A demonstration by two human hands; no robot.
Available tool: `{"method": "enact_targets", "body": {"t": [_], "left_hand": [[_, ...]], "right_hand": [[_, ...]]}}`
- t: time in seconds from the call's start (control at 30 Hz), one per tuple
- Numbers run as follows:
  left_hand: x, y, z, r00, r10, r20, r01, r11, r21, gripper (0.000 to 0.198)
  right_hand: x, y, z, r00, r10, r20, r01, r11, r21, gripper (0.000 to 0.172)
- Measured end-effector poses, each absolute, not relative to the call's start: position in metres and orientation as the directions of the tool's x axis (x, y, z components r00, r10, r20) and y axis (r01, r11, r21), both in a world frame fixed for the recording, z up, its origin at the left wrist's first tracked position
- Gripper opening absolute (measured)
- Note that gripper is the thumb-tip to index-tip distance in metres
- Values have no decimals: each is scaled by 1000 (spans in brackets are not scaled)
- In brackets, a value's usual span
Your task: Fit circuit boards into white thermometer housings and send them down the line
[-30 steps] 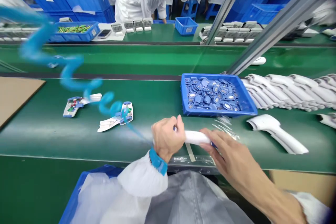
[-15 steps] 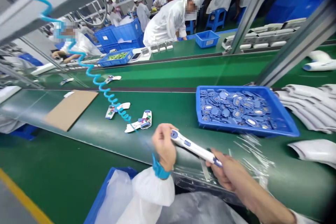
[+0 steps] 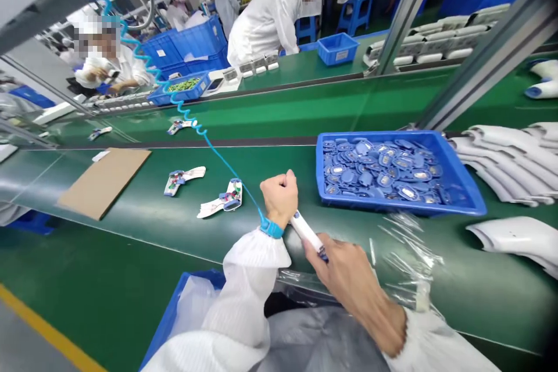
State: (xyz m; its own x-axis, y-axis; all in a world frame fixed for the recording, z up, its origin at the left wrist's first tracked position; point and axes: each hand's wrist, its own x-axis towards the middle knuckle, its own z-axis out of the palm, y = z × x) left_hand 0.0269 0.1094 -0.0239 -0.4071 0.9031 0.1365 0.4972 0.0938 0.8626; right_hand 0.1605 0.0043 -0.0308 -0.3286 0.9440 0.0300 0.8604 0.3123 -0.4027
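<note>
My left hand [image 3: 279,197], with a blue wrist strap [image 3: 271,228] and coiled blue cord [image 3: 188,111], grips the top of a slim white plastic handle [image 3: 306,232]. My right hand [image 3: 344,273] holds its lower end, where a blue part shows [image 3: 322,253]. Much of the handle is hidden by my fingers. Beyond my left hand, two opened white device housings with circuit parts lie on the green belt [image 3: 222,200] [image 3: 181,180].
A blue tray [image 3: 394,208] of small blue parts stands to the right, beside stacked white pistol-shaped housings [image 3: 510,157]. Clear plastic film [image 3: 410,256] lies near my right hand. A cardboard sheet [image 3: 104,183] lies left. Below is a lined blue crate [image 3: 183,296]. Co-workers [image 3: 272,14] sit beyond.
The white handle has swung from nearly level to a steep diagonal, and more of it is now covered by my hands. Both hands still hold it. The head view has turned left.
</note>
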Motion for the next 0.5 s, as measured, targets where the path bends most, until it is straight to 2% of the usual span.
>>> {"method": "enact_targets", "body": {"t": [0.13,0.27,0.33,0.43,0.5], "left_hand": [[18,120,-23,-381,914,140,499,76,863,57],[7,118,-19,-265,957,117,479,26,877,58],[-5,110,-14,-159,983,94,456,-11,890,54],[-39,94,-1,170,982,82,509,-159,846,27],[-70,89,10,338,941,-22,595,-196,779,27]], "right_hand": [[142,8,-25,-313,950,-14,915,298,-274,36],[138,10,-21,-298,954,-26,926,282,-250,35],[144,13,-22,-275,961,-25,925,257,-279,35],[158,21,-25,-224,975,-1,895,205,-396,37],[167,24,-26,-194,981,17,844,176,-507,35]]}}
